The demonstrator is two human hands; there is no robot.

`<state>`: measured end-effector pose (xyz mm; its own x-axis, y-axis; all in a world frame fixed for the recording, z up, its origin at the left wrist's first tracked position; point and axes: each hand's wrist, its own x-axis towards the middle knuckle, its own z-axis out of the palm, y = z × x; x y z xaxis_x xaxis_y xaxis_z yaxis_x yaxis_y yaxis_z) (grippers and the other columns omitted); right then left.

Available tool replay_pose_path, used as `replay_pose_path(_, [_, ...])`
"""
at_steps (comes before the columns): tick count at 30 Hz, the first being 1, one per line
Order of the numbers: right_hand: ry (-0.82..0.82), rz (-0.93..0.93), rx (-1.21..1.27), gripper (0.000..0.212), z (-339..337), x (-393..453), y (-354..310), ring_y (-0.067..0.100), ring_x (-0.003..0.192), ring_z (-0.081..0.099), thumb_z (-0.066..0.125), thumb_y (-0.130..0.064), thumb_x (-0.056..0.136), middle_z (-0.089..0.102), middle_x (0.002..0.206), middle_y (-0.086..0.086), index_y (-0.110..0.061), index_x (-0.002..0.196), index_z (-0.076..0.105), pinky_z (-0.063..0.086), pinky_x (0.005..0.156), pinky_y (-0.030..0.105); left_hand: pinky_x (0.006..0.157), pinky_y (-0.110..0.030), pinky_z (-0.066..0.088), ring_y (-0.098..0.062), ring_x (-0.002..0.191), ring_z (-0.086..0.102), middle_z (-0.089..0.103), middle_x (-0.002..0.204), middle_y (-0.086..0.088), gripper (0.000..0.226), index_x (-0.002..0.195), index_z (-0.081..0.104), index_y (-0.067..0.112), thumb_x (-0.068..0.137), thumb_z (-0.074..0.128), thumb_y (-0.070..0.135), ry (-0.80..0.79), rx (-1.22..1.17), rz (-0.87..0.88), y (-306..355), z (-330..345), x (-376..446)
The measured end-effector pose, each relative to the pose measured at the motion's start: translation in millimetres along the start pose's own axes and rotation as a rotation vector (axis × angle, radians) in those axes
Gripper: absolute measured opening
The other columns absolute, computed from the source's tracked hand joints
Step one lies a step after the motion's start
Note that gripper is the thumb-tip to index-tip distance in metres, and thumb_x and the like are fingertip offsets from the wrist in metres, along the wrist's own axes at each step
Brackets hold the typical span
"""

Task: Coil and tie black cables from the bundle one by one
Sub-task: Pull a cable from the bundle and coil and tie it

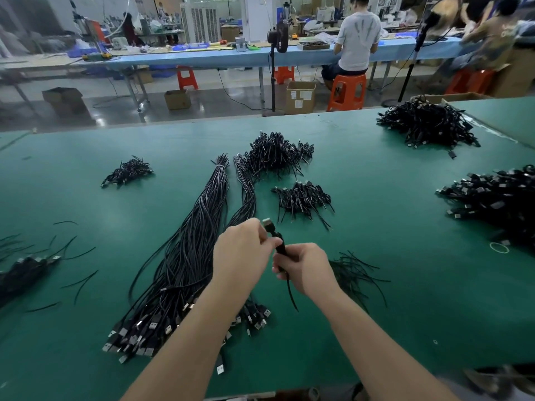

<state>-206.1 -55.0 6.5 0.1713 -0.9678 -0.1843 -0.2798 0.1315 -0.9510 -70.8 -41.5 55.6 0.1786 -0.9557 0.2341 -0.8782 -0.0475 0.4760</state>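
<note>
1. Black cables in a long loose bundle point(185, 256) lie on the green table mat point(376, 314), with their silver-tipped USB plugs point(136, 337) fanned out at the near end, left of the person's forearms, and the thin ends running away toward the far side.
2. Above the mat, both hands meet over one short coiled black cable point(279, 247). The left hand point(243, 253) has its fingers curled and pinches the upper part of the coil, just under the plug that sticks up past the fingertips.
3. The right hand point(304, 267) is closed around the lower part of the same coil, fingers wrapped; a thin black tail hangs down from below it.
4. Just right of the right hand, a small scatter of thin black tie wires point(356, 270) rests on the mat.
5. Beyond the hands sit two heaps of finished coiled cables, a smaller heap point(302, 198) nearer and a larger heap point(275, 153) behind it.
6. A little pile of coils point(127, 172) lies to the far left, and bigger dark piles point(428, 124) sit at the right edge.
7. Past the table, a seated person in a white shirt point(357, 39) faces away on an orange plastic stool point(347, 92) at a blue workbench point(202, 57).
</note>
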Motion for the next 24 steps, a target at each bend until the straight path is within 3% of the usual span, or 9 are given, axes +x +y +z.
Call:
replay_pose_path(2, [-0.001, 0.019, 0.014, 0.020, -4, 0, 4, 0.020, 0.061, 0.064, 0.062, -0.009, 0.097, 0.071, 0.073, 0.011, -0.014, 0.080, 0.072, 0.060, 0.077, 0.040, 0.060, -0.029, 0.048, -0.008, 0.069, 0.059, 0.062, 0.073, 0.012, 0.035, 0.086, 0.060, 0.031, 0.077, 0.075, 0.061, -0.066, -0.092, -0.016, -10, 0, 4])
replay_pose_path(4, [-0.018, 0.005, -0.007, 0.018, -6, -2, 6, 0.018, 0.064, 0.069, 0.062, -0.009, 0.097, 0.074, 0.075, 0.010, -0.012, 0.082, 0.073, 0.062, 0.073, 0.035, 0.055, -0.021, 0.043, -0.005, 0.064, 0.055, 0.061, 0.076, 0.010, 0.039, 0.101, 0.056, 0.040, 0.076, 0.075, 0.063, -0.260, -0.246, -0.031, -16, 1, 7])
replay_pose_path(6, [-0.049, -0.008, -0.029, 0.021, -4, -4, 7, 0.015, 0.063, 0.069, 0.061, -0.008, 0.097, 0.073, 0.072, 0.008, -0.012, 0.079, 0.072, 0.062, 0.067, 0.030, 0.052, -0.018, 0.044, -0.005, 0.061, 0.056, 0.063, 0.075, 0.008, 0.031, 0.100, 0.063, 0.040, 0.078, 0.075, 0.059, -0.355, -0.313, -0.017, -19, 7, 9])
replay_pose_path(8, [-0.082, -0.020, -0.057, 0.025, 1, -4, 7, 0.015, 0.062, 0.067, 0.059, -0.007, 0.098, 0.068, 0.068, 0.006, -0.013, 0.075, 0.068, 0.061, 0.067, 0.030, 0.057, -0.025, 0.050, -0.008, 0.063, 0.061, 0.068, 0.071, 0.007, 0.016, 0.085, 0.071, 0.033, 0.083, 0.074, 0.049, -0.327, -0.305, 0.002, -21, 16, 10])
replay_pose_path(12, [-0.182, -0.035, -0.146, 0.023, 10, -5, 12, 0.015, 0.061, 0.053, 0.044, -0.017, 0.105, 0.055, 0.070, 0.001, -0.015, 0.086, 0.056, 0.047, 0.064, 0.032, 0.053, -0.026, 0.044, -0.004, 0.047, 0.051, 0.062, 0.052, 0.009, 0.027, 0.068, 0.069, 0.019, 0.090, 0.070, 0.035, -0.306, -0.332, -0.037, -30, 26, 15])
replay_pose_path(18, [-0.262, 0.151, 0.374, 0.030, 20, -7, 33, 0.013, 0.053, 0.045, 0.036, -0.023, 0.109, 0.043, 0.060, -0.005, -0.010, 0.089, 0.055, 0.048, 0.057, 0.028, 0.047, -0.025, 0.040, -0.014, 0.044, 0.047, 0.058, 0.049, 0.001, 0.032, 0.069, 0.067, 0.007, 0.094, 0.066, 0.028, -0.447, -0.439, -0.084, -43, 35, 15])
replay_pose_path(21, [-0.216, 0.094, 0.202, 0.032, 25, -5, 42, 0.012, 0.055, 0.043, 0.035, -0.025, 0.109, 0.041, 0.061, -0.005, -0.013, 0.085, 0.052, 0.043, 0.058, 0.030, 0.047, -0.026, 0.039, -0.015, 0.043, 0.044, 0.054, 0.050, 0.000, 0.030, 0.078, 0.063, -0.003, 0.094, 0.068, 0.022, -0.471, -0.557, -0.179, -48, 44, 14])
replay_pose_path(24, [-0.114, 0.015, 0.034, 0.033, 34, -2, 50, 0.015, 0.060, 0.037, 0.035, -0.027, 0.108, 0.040, 0.064, -0.005, -0.015, 0.079, 0.047, 0.032, 0.061, 0.035, 0.045, -0.024, 0.037, -0.012, 0.041, 0.042, 0.051, 0.052, 0.000, 0.025, 0.080, 0.062, 0.003, 0.093, 0.070, 0.022, -0.477, -0.611, -0.258, -48, 50, 14])
